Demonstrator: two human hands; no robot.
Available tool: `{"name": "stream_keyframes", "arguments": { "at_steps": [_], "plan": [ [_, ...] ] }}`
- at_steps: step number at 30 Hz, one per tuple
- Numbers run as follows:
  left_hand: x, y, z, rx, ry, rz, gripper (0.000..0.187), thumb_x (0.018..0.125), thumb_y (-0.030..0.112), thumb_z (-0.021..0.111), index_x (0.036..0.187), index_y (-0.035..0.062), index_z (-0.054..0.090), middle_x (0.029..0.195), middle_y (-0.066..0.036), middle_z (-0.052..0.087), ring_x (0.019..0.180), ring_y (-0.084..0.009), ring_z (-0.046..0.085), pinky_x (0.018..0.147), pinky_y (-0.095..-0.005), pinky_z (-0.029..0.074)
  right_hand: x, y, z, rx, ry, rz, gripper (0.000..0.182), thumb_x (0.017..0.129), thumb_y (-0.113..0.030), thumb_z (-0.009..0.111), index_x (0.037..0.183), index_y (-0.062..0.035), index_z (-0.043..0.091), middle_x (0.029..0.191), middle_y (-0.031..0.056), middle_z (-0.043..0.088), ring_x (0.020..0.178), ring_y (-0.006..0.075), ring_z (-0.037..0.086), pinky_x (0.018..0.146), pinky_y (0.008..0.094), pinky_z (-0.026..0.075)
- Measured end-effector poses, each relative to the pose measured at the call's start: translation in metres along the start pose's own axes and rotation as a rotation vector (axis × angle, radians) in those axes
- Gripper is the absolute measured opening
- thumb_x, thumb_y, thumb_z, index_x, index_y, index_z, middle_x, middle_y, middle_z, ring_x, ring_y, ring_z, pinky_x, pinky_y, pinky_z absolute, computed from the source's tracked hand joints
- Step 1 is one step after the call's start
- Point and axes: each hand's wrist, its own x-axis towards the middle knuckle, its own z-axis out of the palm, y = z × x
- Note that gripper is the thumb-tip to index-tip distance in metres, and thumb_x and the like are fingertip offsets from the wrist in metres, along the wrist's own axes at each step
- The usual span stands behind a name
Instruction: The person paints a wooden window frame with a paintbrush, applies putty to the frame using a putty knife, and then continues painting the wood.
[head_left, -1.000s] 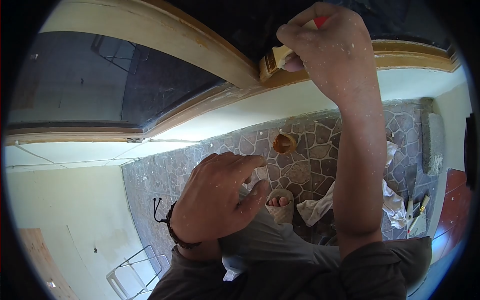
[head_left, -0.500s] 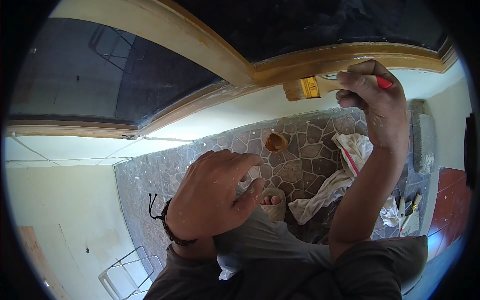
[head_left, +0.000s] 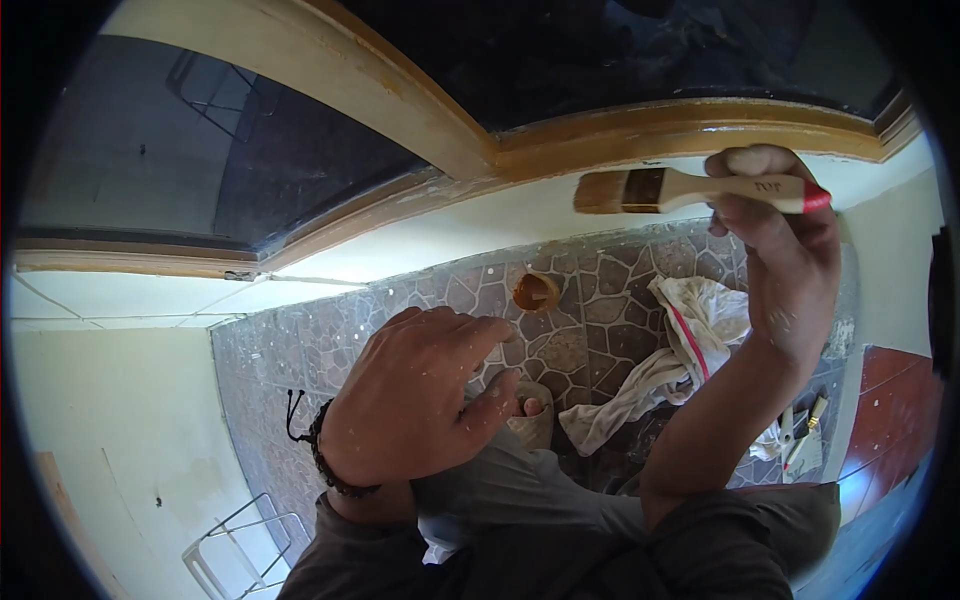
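My right hand grips a paintbrush by its wooden handle, which ends in a red tip. The brown-stained bristles point left, just below the window frame, whose wood is coated brown. A small gap of white wall lies between bristles and frame. My left hand hangs in the air over the floor, loosely curled, thumb and index finger apart, nothing visible in it. Its other fingers are partly hidden. Beyond its fingertips, an open container of brown paint or stain stands on the floor.
A white cloth with a red stripe lies on the stone-patterned floor. Brushes and a scraper-like tool rest at the lower right. A metal-framed chair or rack stands at lower left. Dark glass panes sit above.
The brush has come away from the frame's lower edge and moved slightly right, turning its other face to view. My left hand keeps its curled pose.
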Motion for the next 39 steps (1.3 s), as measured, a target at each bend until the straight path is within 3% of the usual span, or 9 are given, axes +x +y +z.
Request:
{"name": "stream_keyframes", "arguments": {
  "at_steps": [3, 7, 8, 11, 17, 21, 31, 34, 39],
  "plan": [
    [-0.001, -0.004, 0.001, -0.029, 0.019, 0.016, 0.032, 0.073, 0.007, 0.069, 0.104, 0.0006, 0.064, 0.081, -0.015, 0.066, 0.072, -0.0313, 0.064, 0.069, -0.0389, 0.048, 0.007, 0.006, -0.026, 0.060, -0.100, -0.095, 0.025, 0.079, -0.002, 0.063, 0.103, 0.0023, 0.065, 0.104, 0.0189, 0.067, 0.083, 0.0195, 0.064, 0.072, 0.0268, 0.052],
    [-0.001, -0.009, -0.002, -0.069, 0.027, 0.005, 0.029, 0.074, 0.009, 0.069, 0.101, 0.0010, 0.063, 0.081, -0.015, 0.065, 0.072, -0.0321, 0.063, 0.068, -0.0402, 0.047, 0.014, 0.005, -0.055, 0.398, -0.184, -0.170, 0.027, 0.083, 0.001, 0.052, 0.108, 0.0073, 0.060, 0.109, 0.0231, 0.061, 0.103, 0.0338, 0.062, 0.081, 0.0381, 0.059],
    [-0.001, -0.010, -0.003, -0.083, 0.038, 0.008, 0.029, 0.074, 0.009, 0.069, 0.101, 0.0010, 0.063, 0.081, -0.015, 0.065, 0.072, -0.0321, 0.063, 0.068, -0.0402, 0.047, 0.016, -0.002, -0.062, 0.442, -0.242, -0.082, 0.027, 0.088, -0.002, 0.051, 0.111, 0.0082, 0.058, 0.109, 0.0242, 0.059, 0.108, 0.0343, 0.062, 0.080, 0.0380, 0.061],
    [-0.003, -0.015, -0.005, -0.097, 0.024, -0.012, 0.026, 0.075, 0.010, 0.068, 0.099, 0.0014, 0.063, 0.081, -0.015, 0.065, 0.073, -0.0321, 0.062, 0.069, -0.0406, 0.047, 0.016, -0.001, -0.062, 0.400, -0.111, -0.164, 0.027, 0.091, -0.004, 0.050, 0.114, 0.0088, 0.057, 0.108, 0.0264, 0.060, 0.105, 0.0338, 0.063, 0.076, 0.0360, 0.063],
    [-0.005, -0.017, -0.009, -0.083, 0.014, -0.013, 0.025, 0.076, 0.013, 0.067, 0.098, 0.0015, 0.063, 0.081, -0.015, 0.065, 0.075, -0.0330, 0.061, 0.072, -0.0408, 0.046, 0.010, -0.009, -0.016, -0.108, 0.100, 0.108, 0.025, 0.093, -0.008, 0.052, 0.115, 0.0021, 0.059, 0.095, 0.0225, 0.068, 0.075, 0.0244, 0.070, 0.061, 0.0312, 0.061],
    [-0.006, -0.013, -0.007, -0.085, -0.010, 0.049, 0.023, 0.078, 0.017, 0.065, 0.094, 0.0019, 0.059, 0.079, -0.014, 0.062, 0.077, -0.0319, 0.061, 0.076, -0.0421, 0.047, 0.010, -0.011, 0.017, -0.229, 0.144, 0.055, 0.024, 0.094, -0.013, 0.057, 0.113, 0.0012, 0.058, 0.094, 0.0203, 0.069, 0.069, 0.0203, 0.070, 0.060, 0.0303, 0.061],
    [-0.008, -0.016, -0.009, -0.063, -0.064, 0.133, 0.022, 0.080, 0.022, 0.062, 0.088, 0.0024, 0.056, 0.080, -0.011, 0.061, 0.081, -0.0280, 0.062, 0.080, -0.0405, 0.045, 0.012, -0.027, 0.008, -0.405, 0.289, -0.098, 0.022, 0.095, -0.013, 0.056, 0.112, 0.0008, 0.058, 0.091, 0.0191, 0.068, 0.068, 0.0216, 0.069, 0.061, 0.0315, 0.062],
    [-0.005, -0.015, -0.010, -0.078, -0.110, 0.107, 0.027, 0.076, 0.017, 0.067, 0.099, 0.0023, 0.064, 0.084, -0.013, 0.065, 0.078, -0.0293, 0.063, 0.079, -0.0401, 0.048, 0.007, -0.028, 0.010, -0.374, 0.288, -0.102, 0.020, 0.095, -0.012, 0.055, 0.111, 0.0009, 0.058, 0.091, 0.0194, 0.068, 0.069, 0.0224, 0.069, 0.061, 0.0316, 0.062],
    [-0.005, -0.010, -0.008, -0.090, -0.119, 0.120, 0.027, 0.076, 0.017, 0.066, 0.098, 0.0022, 0.064, 0.082, -0.013, 0.064, 0.077, -0.0295, 0.062, 0.078, -0.0401, 0.047, 0.013, -0.004, 0.028, -0.199, 0.205, -0.251, 0.018, 0.095, -0.009, 0.056, 0.111, 0.0004, 0.055, 0.093, 0.0204, 0.067, 0.080, 0.0249, 0.070, 0.066, 0.0340, 0.063]
  ]
}}
